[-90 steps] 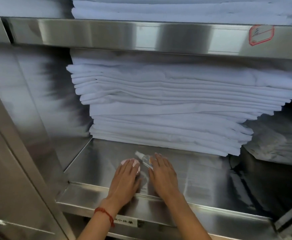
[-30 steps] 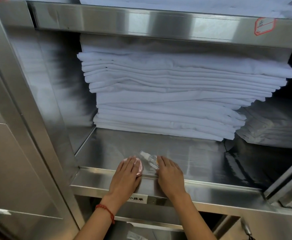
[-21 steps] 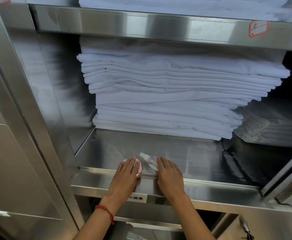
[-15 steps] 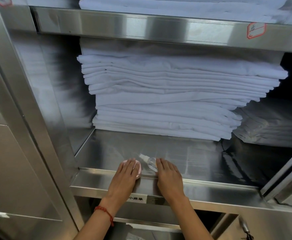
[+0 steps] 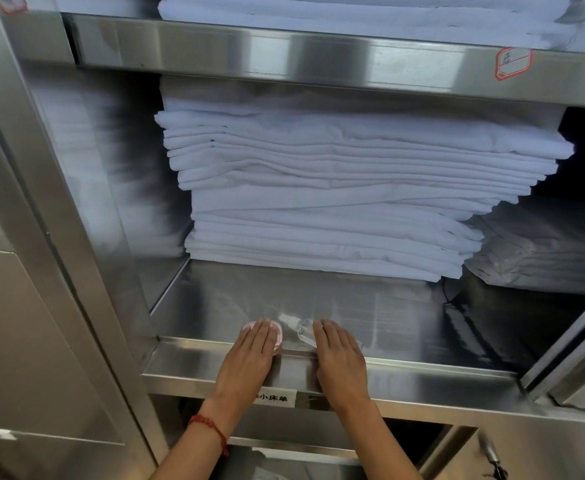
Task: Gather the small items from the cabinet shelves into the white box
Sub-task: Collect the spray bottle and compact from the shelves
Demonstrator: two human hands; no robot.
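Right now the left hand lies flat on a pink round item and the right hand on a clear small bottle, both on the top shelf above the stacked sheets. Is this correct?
Not quite. In the head view the left hand covers the pink round item and the right hand covers the clear small bottle, but on the shelf that carries the stacked sheets, in front of them.

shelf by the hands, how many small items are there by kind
pink round item: 1, under the left hand
clear spray bottle: 1, partly under the right hand
total: 2
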